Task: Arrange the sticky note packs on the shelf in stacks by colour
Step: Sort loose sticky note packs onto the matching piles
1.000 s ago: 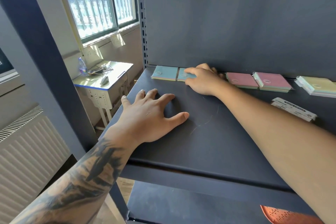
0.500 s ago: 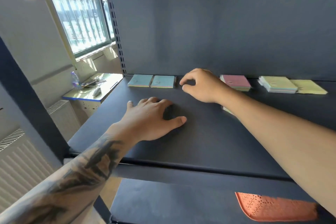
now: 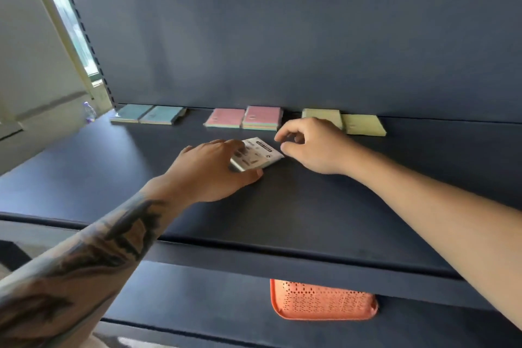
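Note:
Along the back of the dark shelf (image 3: 282, 215) lie two blue packs (image 3: 151, 114), two pink packs (image 3: 245, 118) and two yellow packs (image 3: 353, 123), each pair side by side. A white-labelled pack (image 3: 258, 154) lies face down mid-shelf, tilted up at one side. My left hand (image 3: 210, 169) grips its left edge, thumb under the near side. My right hand (image 3: 313, 144) hovers just right of it, fingers loosely curled and holding nothing, partly covering the left yellow pack.
An orange perforated basket (image 3: 322, 302) sits on the lower shelf below the front edge. The shelf's perforated upright (image 3: 87, 45) and a window are at the left. A dark back panel closes the shelf behind the packs.
My left hand moved right from resting flat on the shelf and took hold of the white-labelled pack. My right hand left the blue packs and shifted right, near the yellow ones.

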Tool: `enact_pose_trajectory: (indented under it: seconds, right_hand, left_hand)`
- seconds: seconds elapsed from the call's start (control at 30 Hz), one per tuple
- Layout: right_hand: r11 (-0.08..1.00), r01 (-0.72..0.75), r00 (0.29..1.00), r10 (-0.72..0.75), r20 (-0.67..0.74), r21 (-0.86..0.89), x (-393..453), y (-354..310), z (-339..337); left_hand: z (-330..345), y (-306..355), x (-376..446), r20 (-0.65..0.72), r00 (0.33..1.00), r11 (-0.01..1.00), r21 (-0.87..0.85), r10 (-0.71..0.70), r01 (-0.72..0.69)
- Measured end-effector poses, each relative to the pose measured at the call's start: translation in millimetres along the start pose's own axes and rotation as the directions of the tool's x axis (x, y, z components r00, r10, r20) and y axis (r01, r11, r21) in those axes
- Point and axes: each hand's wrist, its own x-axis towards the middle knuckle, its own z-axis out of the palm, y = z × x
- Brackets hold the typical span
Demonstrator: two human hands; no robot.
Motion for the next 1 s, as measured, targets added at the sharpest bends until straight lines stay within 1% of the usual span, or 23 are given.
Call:
enact_pose_trajectory:
  seconds: [0.13,0.23,0.3,0.37,0.4,0.47,0.57,0.63,0.7,0.77,0.8,0.83,0.9,0.93,1.0]
  right_hand:
    - [1.000,0.006,0.997,-0.004,0.079,-0.015,-10.6,17.0,-4.3]
    - [1.000,0.010,0.994,-0.009,0.111,-0.005,-19.3,27.6,-7.8]
    - [0.999,0.026,0.996,-0.024,0.091,-0.022,-24.8,34.5,-7.3]
    - [0.998,0.040,0.998,-0.038,0.049,-0.051,-28.1,38.8,-5.9]
    - [0.998,0.034,0.999,-0.032,0.042,-0.047,-29.5,38.4,-6.1]
    - [0.999,0.000,0.999,0.002,0.053,-0.040,-30.4,36.7,-6.1]
    - [0.999,0.005,0.999,-0.003,0.034,-0.051,-30.3,33.9,-4.3]
    - [1.000,0.008,1.000,-0.008,0.000,-0.011,-30.2,36.5,-4.4]
    - [0.997,-0.011,1.000,0.012,-0.011,0.074,-30.3,41.2,-5.5]
    - [0.971,-0.038,0.998,0.046,-0.029,0.236,-29.8,43.9,-6.6]
    - [0.946,-0.039,0.997,0.057,-0.046,0.323,-29.7,44.0,-7.5]
    - [0.914,-0.032,0.996,0.063,-0.063,0.404,-29.5,43.3,-8.5]
    - [0.836,-0.018,0.993,0.079,-0.089,0.548,-29.8,39.8,-11.2]
    - [0.788,-0.027,0.990,0.106,-0.092,0.615,-29.6,38.1,-12.7]
    - [0.664,-0.068,0.985,0.163,-0.056,0.744,-28.5,33.2,-14.7]
  left_hand:
    - [4.9,28.4,-2.4,-0.025,0.999,1.000,0.004,-0.031,0.031]
    - [5.3,47.1,-0.3,-0.041,0.999,1.000,0.000,-0.017,0.017]
    - [2.7,53.6,2.8,-0.056,0.998,1.000,0.009,0.024,-0.023]
    - [0.3,51.0,7.1,-0.024,0.997,0.997,0.003,0.077,-0.077]
    - [-1.3,45.4,10.0,0.006,0.995,0.994,-0.038,0.098,-0.098]
    - [-5.9,30.9,20.7,0.053,0.989,0.972,-0.200,0.135,-0.122]
    - [-9.3,13.4,43.2,0.015,0.982,0.914,-0.369,0.190,-0.171]
    - [-6.7,8.8,51.5,0.015,0.967,0.845,-0.491,0.253,-0.213]
    - [0.2,4.6,55.6,-0.036,0.946,0.735,-0.620,0.323,-0.275]
    - [6.4,2.0,56.5,-0.109,0.932,0.591,-0.747,0.345,-0.306]
    - [9.1,1.6,56.0,-0.133,0.927,0.535,-0.785,0.350,-0.314]
    - [11.9,2.3,55.2,-0.161,0.921,0.505,-0.796,0.354,-0.333]
    - [17.4,6.1,54.8,-0.250,0.908,0.525,-0.751,0.337,-0.401]
    - [18.8,8.9,54.6,-0.282,0.902,0.516,-0.746,0.327,-0.421]
    - [17.7,13.8,54.8,-0.277,0.911,0.438,-0.809,0.306,-0.393]
